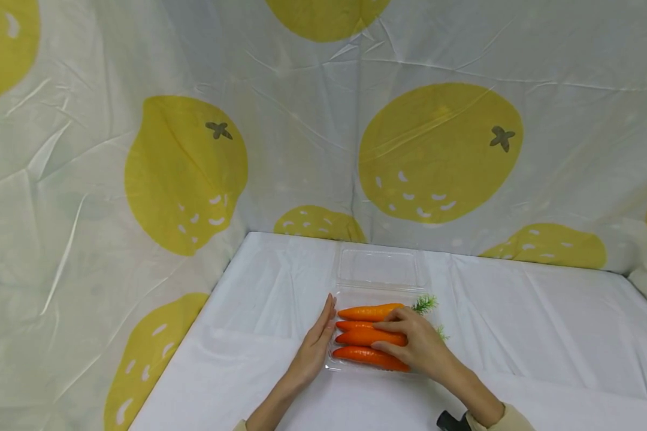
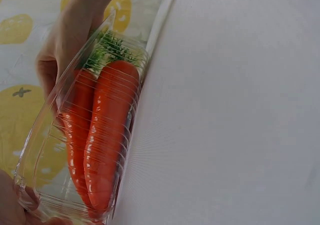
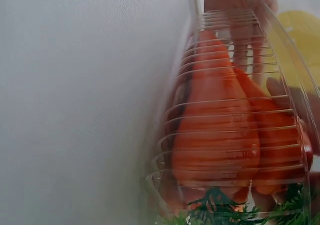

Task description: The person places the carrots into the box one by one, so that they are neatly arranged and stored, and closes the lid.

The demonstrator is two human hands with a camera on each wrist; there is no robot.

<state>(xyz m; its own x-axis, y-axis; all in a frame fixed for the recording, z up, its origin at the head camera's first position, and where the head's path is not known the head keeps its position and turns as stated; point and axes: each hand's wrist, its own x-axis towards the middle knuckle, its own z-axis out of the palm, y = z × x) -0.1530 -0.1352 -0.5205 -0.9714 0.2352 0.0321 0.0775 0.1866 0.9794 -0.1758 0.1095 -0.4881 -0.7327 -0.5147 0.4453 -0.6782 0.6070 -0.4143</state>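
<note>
At the near edge, a beige right sleeve [image 1: 507, 418] and a sliver of the left sleeve [image 1: 241, 426] show at the wrists, with a dark device [image 1: 453, 421] beside the right cuff. Beyond them stand the two hands, at either end of a clear plastic clamshell box [image 1: 330, 363], which lies open on the counter [image 1: 269, 299] under a smooth white cloth.

The left hand [image 1: 314, 350] is held on edge, fingers straight and close together, laid along the box's left end. The right hand [image 1: 417, 342] reaches in from the right, thumb and fingers bent to pinch one of the carrots.

Four carrots lie side by side in the box, tips toward the left hand. Nearest is the red-orange front carrot [image 1: 363, 356], which the left wrist view shows through the ribbed side wall. Next comes the pinched carrot [image 1: 358, 337], the thumb on its near side and a fingertip across its far side. Behind it is a mostly covered third carrot [image 1: 353, 325], then the paler orange back carrot [image 1: 366, 312]; whether the right hand touches that last one, I cannot tell. Feathery green tops [image 1: 425, 304] stick out at the right end.

Farther back, the box's clear lid [image 1: 378, 267] lies folded open, flat on the cloth. Behind the counter hangs a creased, pale lemon-print sheet [image 1: 302, 131] with big yellow lemons.
</note>
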